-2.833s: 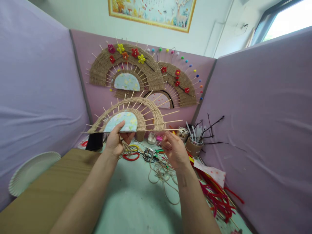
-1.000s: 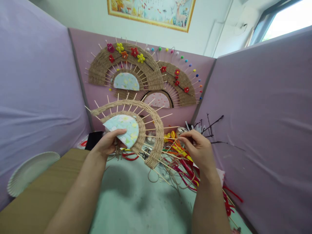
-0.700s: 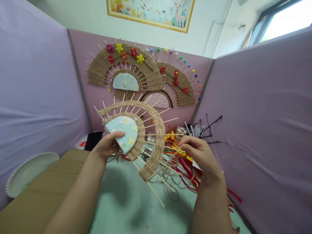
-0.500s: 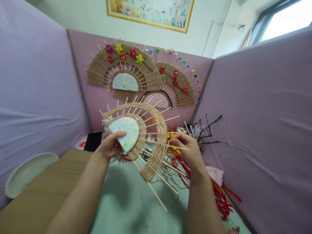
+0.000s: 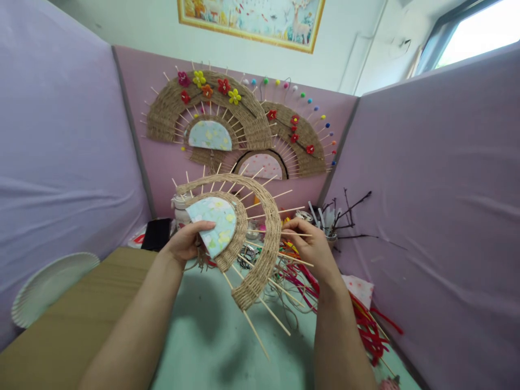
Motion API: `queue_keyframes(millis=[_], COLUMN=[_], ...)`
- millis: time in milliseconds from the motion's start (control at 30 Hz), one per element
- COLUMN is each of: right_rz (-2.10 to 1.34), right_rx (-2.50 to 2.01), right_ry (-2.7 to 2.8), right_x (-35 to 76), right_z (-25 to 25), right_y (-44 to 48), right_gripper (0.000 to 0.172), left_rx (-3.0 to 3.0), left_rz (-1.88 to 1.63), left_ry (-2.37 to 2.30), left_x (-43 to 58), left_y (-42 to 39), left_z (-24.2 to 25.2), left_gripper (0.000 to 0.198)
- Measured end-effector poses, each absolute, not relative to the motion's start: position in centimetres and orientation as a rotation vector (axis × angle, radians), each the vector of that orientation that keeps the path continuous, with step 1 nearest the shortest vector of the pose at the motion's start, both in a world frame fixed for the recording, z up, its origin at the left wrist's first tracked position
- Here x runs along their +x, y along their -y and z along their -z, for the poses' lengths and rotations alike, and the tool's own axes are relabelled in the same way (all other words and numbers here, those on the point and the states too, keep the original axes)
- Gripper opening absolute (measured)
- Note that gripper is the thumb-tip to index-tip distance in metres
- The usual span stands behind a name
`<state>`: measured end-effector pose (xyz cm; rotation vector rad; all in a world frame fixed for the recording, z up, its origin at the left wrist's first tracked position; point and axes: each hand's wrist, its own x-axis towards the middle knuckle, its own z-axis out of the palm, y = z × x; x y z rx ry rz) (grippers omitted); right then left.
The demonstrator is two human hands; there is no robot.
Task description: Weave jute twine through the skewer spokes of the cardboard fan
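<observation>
My left hand grips a woven fan by its half-round centre, thumb on the pale blue floral fabric. Thin wooden sticks radiate from the centre through an inner and an outer band of brown twine, their bare tips poking past the outer band. At the fan's right edge my right hand is closed in a pinch beside one stick, on what looks like the end of the twine. Its fingertips partly hide that strand. The fan is held tilted above the table.
Two finished fans with flowers hang on the pink panel behind. Loose twine and red pipe cleaners litter the green table at right, near dark twigs. A cardboard sheet and white paper plate lie left.
The fan has turned slightly anticlockwise in my left hand, its right-hand sticks swinging upward and lower ones shifting left. My right hand stays pinched at the outer band.
</observation>
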<state>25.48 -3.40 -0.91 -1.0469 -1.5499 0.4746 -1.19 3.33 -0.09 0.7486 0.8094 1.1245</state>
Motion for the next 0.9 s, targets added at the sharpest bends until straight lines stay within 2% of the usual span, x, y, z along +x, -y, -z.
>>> queue_keyframes(millis=[167,367,567,667,900], right_rz=[-0.347,-0.187,-0.098,-0.155,-0.545], right_rx=[-1.051,-1.159,-1.157,-1.151,-1.074], right_ry=[1.615,1.547,1.664,1.635,1.453], right_x=[26.2,26.6,27.3,27.4,27.8], right_z=[1.0,0.4,-1.1,-1.4,-1.2], right_y=[3.7,4.8,6.9,7.7,7.8], right_gripper=[0.012,0.022,0.012,0.011,0.008], left_rx=[0.785,0.844,0.894,0.907,0.980], left_rz=[-1.092,-1.093,-1.040,-1.016,-0.942], left_ry=[-0.861,-0.882,-0.905,-0.911,-0.812], left_x=[-1.9,-2.5,-2.4,-2.7,-3.1], left_y=[-3.8,-3.9,-3.7,-3.8,-3.9], left_z=[0.6,0.6,0.5,0.7,1.6], left_gripper=[0.024,0.028,0.031,0.036,0.048])
